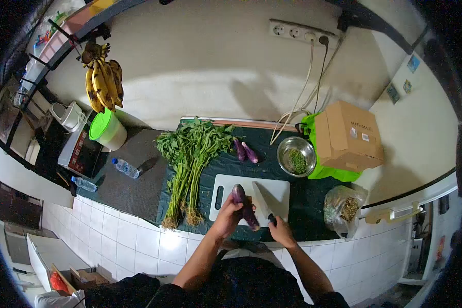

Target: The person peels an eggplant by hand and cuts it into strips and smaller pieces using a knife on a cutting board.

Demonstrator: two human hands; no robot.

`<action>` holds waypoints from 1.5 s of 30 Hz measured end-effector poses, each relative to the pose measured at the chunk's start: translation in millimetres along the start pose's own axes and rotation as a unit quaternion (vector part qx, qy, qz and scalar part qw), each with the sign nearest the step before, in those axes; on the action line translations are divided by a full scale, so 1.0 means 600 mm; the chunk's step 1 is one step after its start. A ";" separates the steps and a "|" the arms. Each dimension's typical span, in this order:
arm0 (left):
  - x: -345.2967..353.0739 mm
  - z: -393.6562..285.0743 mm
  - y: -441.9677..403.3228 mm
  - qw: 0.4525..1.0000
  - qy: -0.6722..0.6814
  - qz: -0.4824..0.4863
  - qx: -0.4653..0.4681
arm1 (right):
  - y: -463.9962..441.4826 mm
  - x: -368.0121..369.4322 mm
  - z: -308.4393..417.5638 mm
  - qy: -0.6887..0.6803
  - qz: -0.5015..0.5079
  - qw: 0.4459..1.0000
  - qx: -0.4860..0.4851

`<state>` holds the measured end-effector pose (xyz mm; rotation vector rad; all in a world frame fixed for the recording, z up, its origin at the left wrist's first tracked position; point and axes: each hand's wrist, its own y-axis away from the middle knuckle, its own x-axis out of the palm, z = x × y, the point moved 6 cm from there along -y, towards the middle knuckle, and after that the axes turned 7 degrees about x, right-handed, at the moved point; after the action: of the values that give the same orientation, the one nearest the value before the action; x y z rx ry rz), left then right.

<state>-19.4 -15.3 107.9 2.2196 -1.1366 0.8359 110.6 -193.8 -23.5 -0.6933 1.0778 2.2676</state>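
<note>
My left hand is closed around a purple eggplant, held at a slant above the white cutting board. In my right hand is the dark handle of a kitchen knife. The knife's wide blade points up and away over the right part of the board, close to the eggplant but apart from it. Two more purple eggplants lie behind the board on the dark green cloth.
Leafy greens with roots lie left of the board. A metal bowl with chopped green pieces stands behind right, near a cardboard box. A plastic bag sits at the right edge. Bananas hang upper left; a water bottle lies left.
</note>
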 end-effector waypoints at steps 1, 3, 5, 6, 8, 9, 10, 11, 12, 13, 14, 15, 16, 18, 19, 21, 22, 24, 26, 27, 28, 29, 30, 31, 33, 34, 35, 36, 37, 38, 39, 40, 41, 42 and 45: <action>0.001 -0.011 -0.004 1.000 0.003 0.006 0.005 | 0.012 -0.009 0.011 0.004 -0.007 1.000 -0.003; 0.009 -0.036 -0.015 0.998 0.014 0.044 0.038 | 0.045 -0.032 0.035 -0.131 -0.061 0.988 -0.059; 0.026 -0.062 -0.020 0.998 0.041 0.034 0.023 | 0.105 -0.076 0.089 -0.122 -0.094 0.984 -0.088; 0.029 -0.073 -0.023 0.997 0.042 0.058 0.037 | 0.147 -0.105 0.131 -0.185 -0.080 0.974 -0.101; 0.035 -0.094 -0.025 0.994 0.029 0.079 0.066 | 0.193 -0.134 0.175 -0.258 -0.067 0.951 -0.155; 0.038 -0.100 -0.028 0.994 0.029 0.084 0.066 | 0.201 -0.139 0.188 -0.258 -0.072 0.951 -0.157; 0.036 -0.109 -0.030 0.993 -0.017 0.076 0.094 | 0.210 -0.138 0.202 -0.293 -0.068 0.942 -0.148; 0.034 -0.115 -0.031 0.988 -0.062 0.067 0.121 | 0.224 -0.138 0.220 -0.328 -0.065 0.932 -0.138; 0.022 -0.112 -0.034 0.986 -0.088 0.077 0.122 | 0.244 -0.145 0.258 -0.404 -0.032 0.908 -0.107; 0.022 -0.111 -0.037 0.986 -0.085 0.083 0.119 | 0.254 -0.144 0.275 -0.403 -0.039 0.908 -0.106; 0.023 -0.117 -0.042 0.973 -0.135 0.090 0.164 | 0.259 -0.145 0.288 -0.384 -0.057 0.916 -0.106; 0.023 -0.125 -0.046 0.956 -0.184 0.095 0.209 | 0.265 -0.147 0.302 -0.363 -0.074 0.923 -0.106; 0.030 -0.136 -0.043 0.946 -0.220 0.087 0.220 | 0.280 -0.156 0.322 -0.348 -0.079 0.927 -0.118; 0.034 -0.149 -0.040 0.955 -0.192 0.080 0.210 | 0.291 -0.160 0.348 -0.340 -0.068 0.930 -0.121; 0.029 -0.150 -0.040 0.962 -0.170 0.072 0.200 | 0.295 -0.160 0.357 -0.335 -0.054 0.932 -0.127; 0.016 -0.144 -0.042 0.970 -0.126 0.063 0.196 | 0.298 -0.153 0.361 -0.311 -0.033 0.943 -0.115; 0.006 -0.135 -0.043 0.986 -0.056 0.062 0.147 | 0.300 -0.150 0.364 -0.288 -0.044 0.949 -0.121; -0.006 -0.128 -0.048 0.992 0.038 0.051 0.109 | 0.299 -0.144 0.376 -0.265 -0.049 0.955 -0.126; -0.023 -0.125 -0.054 0.988 0.073 0.065 0.118 | 0.300 -0.130 0.383 -0.237 -0.020 0.967 -0.095; -0.028 -0.124 -0.053 0.983 0.108 0.085 0.126 | 0.296 -0.119 0.382 -0.238 -0.017 0.967 -0.086; -0.036 -0.118 -0.054 0.990 0.062 0.056 0.115 | 0.291 -0.108 0.378 -0.224 -0.039 0.970 -0.085; -0.056 -0.098 -0.065 0.996 0.018 0.001 0.084 | 0.285 -0.099 0.374 -0.209 -0.063 0.972 -0.085; -0.078 -0.075 -0.078 0.997 -0.011 -0.037 0.065 | 0.280 -0.091 0.369 -0.219 -0.073 0.971 -0.071; -0.095 -0.055 -0.088 0.995 -0.040 -0.075 0.048 | 0.283 -0.086 0.367 -0.214 -0.073 0.972 -0.065; -0.111 -0.028 -0.102 0.992 0.003 -0.117 0.048 | 0.278 -0.084 0.364 -0.154 -0.086 0.983 -0.041; -0.123 -0.011 -0.103 0.986 0.041 -0.160 0.005 | 0.269 -0.071 0.337 -0.120 -0.105 0.987 -0.021; -0.135 0.009 -0.100 0.975 0.078 -0.203 -0.041 | 0.266 -0.066 0.325 -0.118 -0.103 0.988 -0.015; -0.150 0.026 -0.106 0.978 0.021 -0.204 -0.031 | 0.267 -0.070 0.330 -0.095 -0.125 0.986 -0.052; -0.148 0.027 -0.108 0.971 -0.006 -0.236 -0.035 | 0.270 -0.070 0.332 -0.073 -0.147 0.983 -0.088; -0.167 0.052 -0.120 0.972 -0.019 -0.233 -0.029 | 0.261 -0.054 0.305 -0.066 -0.162 0.982 -0.077; -0.199 0.092 -0.141 0.973 -0.032 -0.229 -0.021 | 0.255 -0.048 0.295 -0.065 -0.163 0.982 -0.073; -0.227 0.134 -0.161 0.973 -0.031 -0.227 -0.022 | 0.245 -0.038 0.280 -0.067 -0.124 0.990 -0.017; -0.259 0.164 -0.179 0.965 -0.095 -0.243 0.023 | 0.235 -0.026 0.264 -0.068 -0.084 0.994 0.037; -0.265 0.160 -0.183 0.950 -0.157 -0.260 0.070 | 0.227 -0.020 0.255 -0.056 -0.072 0.995 0.042; -0.280 0.169 -0.179 0.926 -0.297 -0.231 0.033 | 0.216 -0.019 0.243 -0.023 -0.070 0.996 0.045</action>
<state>22.7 61.4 -98.1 2.7291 -0.7570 -0.0074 2.7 -149.3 133.4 -0.6550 1.0681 2.0931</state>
